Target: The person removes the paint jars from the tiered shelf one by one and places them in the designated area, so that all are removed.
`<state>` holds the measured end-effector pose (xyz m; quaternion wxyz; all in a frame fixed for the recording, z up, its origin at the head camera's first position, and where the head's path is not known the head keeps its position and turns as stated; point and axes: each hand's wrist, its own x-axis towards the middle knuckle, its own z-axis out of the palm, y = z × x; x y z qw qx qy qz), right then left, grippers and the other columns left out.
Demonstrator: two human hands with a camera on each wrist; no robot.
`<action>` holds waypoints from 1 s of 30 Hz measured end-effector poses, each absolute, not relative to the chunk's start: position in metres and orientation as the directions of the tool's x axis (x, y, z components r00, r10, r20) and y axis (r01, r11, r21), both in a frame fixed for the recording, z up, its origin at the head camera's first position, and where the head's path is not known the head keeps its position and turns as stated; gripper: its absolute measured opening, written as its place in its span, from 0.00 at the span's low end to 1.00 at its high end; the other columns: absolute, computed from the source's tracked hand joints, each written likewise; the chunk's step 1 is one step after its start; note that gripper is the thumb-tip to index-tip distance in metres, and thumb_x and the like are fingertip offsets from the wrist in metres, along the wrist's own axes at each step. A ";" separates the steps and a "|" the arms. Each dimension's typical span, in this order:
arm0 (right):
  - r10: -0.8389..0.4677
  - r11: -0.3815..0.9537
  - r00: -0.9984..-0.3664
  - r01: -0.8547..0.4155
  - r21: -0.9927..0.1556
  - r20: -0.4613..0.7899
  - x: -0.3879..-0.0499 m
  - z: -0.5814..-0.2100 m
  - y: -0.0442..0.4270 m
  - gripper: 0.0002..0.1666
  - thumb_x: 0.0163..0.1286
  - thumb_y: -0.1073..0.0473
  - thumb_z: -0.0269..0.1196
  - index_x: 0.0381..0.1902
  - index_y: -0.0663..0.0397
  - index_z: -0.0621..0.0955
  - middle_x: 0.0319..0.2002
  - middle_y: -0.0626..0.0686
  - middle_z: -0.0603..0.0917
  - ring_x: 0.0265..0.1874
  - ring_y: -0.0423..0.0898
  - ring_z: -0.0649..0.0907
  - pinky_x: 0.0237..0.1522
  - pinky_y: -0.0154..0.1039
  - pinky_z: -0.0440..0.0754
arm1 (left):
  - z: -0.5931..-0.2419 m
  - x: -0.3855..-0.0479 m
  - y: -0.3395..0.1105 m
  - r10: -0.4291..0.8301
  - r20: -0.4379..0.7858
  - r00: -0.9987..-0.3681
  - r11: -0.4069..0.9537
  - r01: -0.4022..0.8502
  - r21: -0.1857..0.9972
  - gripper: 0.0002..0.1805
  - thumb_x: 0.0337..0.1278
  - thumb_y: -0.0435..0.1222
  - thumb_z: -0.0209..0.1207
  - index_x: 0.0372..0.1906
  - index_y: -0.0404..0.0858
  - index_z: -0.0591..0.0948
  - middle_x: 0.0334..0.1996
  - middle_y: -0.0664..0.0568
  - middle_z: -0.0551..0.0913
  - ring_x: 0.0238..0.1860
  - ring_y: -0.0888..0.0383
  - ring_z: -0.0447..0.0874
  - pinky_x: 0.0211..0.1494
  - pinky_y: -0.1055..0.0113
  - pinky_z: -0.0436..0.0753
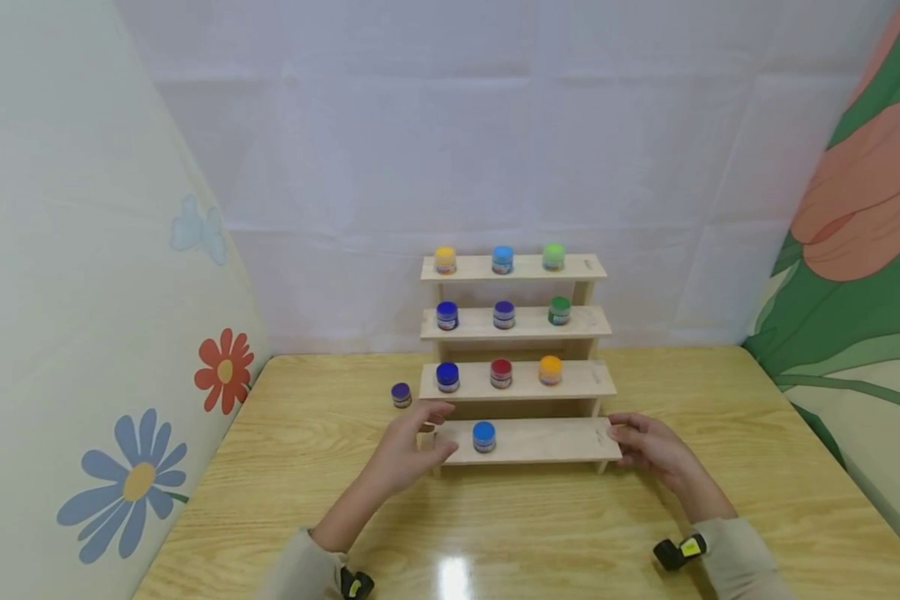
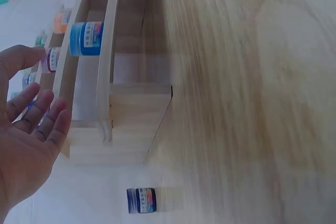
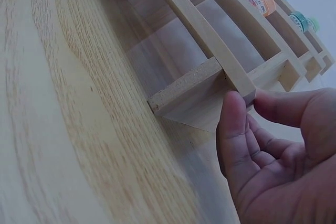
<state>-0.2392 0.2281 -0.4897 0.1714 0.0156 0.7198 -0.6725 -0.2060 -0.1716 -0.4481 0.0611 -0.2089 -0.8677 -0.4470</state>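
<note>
One table (image 1: 540, 533), one four-shelf rack (image 1: 529, 326), eleven jars (image 1: 501, 375)

The right hand (image 1: 654, 446) pinches the right end of the bottom shelf (image 1: 532, 438); the left hand (image 1: 411, 450), fingers loosely parted, holds nothing near its left end. Ten stand shelved, top down: three, three, three, one; a purple jar (image 1: 401, 395) is on the table beyond the left hand.

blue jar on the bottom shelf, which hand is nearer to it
Left. The left hand is at the shelf's left end, just left of the jar and not touching it; the right hand pinches the shelf's far right end.
</note>
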 end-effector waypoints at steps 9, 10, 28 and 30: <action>-0.225 0.083 -0.939 0.246 -0.966 -0.259 -0.238 -0.490 0.228 0.36 0.76 0.61 0.58 0.71 0.78 0.60 0.40 0.48 0.84 0.35 0.40 0.85 0.34 0.33 0.87 | -0.456 -0.208 -0.157 0.353 0.255 -0.900 0.479 0.408 0.777 0.26 0.58 0.31 0.70 0.62 0.35 0.78 0.57 0.45 0.82 0.57 0.50 0.81 0.63 0.56 0.83; -0.227 0.079 -0.939 0.246 -0.966 -0.257 -0.238 -0.491 0.228 0.36 0.76 0.62 0.58 0.71 0.78 0.59 0.40 0.48 0.84 0.35 0.40 0.85 0.34 0.33 0.87 | -0.456 -0.208 -0.156 0.353 0.249 -0.902 0.479 0.403 0.780 0.26 0.58 0.30 0.70 0.62 0.35 0.78 0.57 0.45 0.82 0.57 0.50 0.80 0.63 0.56 0.83; -0.213 0.072 -0.942 0.248 -0.966 -0.258 -0.239 -0.493 0.230 0.34 0.76 0.61 0.59 0.70 0.78 0.61 0.40 0.49 0.84 0.34 0.40 0.85 0.34 0.34 0.87 | -0.460 -0.216 -0.138 0.378 0.252 -0.891 0.467 0.419 0.779 0.24 0.57 0.32 0.71 0.59 0.35 0.79 0.56 0.43 0.82 0.56 0.49 0.82 0.63 0.54 0.82; -0.212 0.076 -0.943 0.245 -0.967 -0.256 -0.239 -0.492 0.230 0.35 0.76 0.61 0.58 0.71 0.78 0.61 0.40 0.49 0.84 0.35 0.40 0.85 0.34 0.34 0.87 | -0.460 -0.216 -0.136 0.381 0.248 -0.891 0.471 0.417 0.777 0.24 0.57 0.32 0.71 0.59 0.35 0.79 0.55 0.44 0.82 0.56 0.50 0.81 0.63 0.53 0.82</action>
